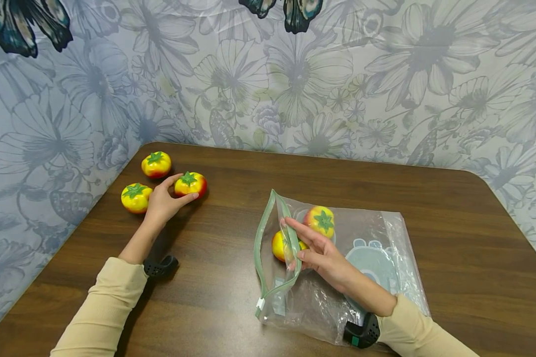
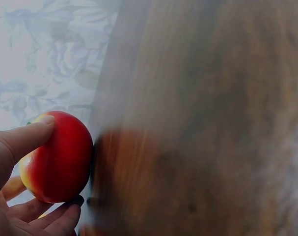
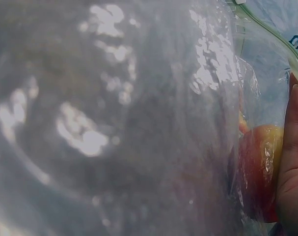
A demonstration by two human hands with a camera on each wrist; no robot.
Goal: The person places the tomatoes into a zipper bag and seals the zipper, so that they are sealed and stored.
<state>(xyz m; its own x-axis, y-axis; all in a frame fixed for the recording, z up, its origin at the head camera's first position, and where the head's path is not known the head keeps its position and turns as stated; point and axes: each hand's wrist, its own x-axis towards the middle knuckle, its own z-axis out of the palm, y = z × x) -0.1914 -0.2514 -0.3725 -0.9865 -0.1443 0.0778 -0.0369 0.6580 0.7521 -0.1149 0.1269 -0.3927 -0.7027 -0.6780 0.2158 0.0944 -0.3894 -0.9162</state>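
The left hand [image 1: 163, 204] pinches a red-and-yellow fruit [image 1: 194, 185] between thumb and fingers, toward nine o'clock of the head view's centre on the brown table [image 1: 223, 297], with one similar fruit [image 1: 154, 167] at its ten o'clock and a yellower one [image 1: 133, 202] near its nine o'clock, close to the wrist. At the held fruit's four o'clock, the right hand [image 1: 323, 258] touches the green rim [image 1: 257, 253] of a clear bag [image 1: 303, 302], its index finger straight and spread from the thumb. Through the film show a lower fruit [image 1: 279, 245] and, at its two o'clock, an upper fruit [image 1: 313, 219].
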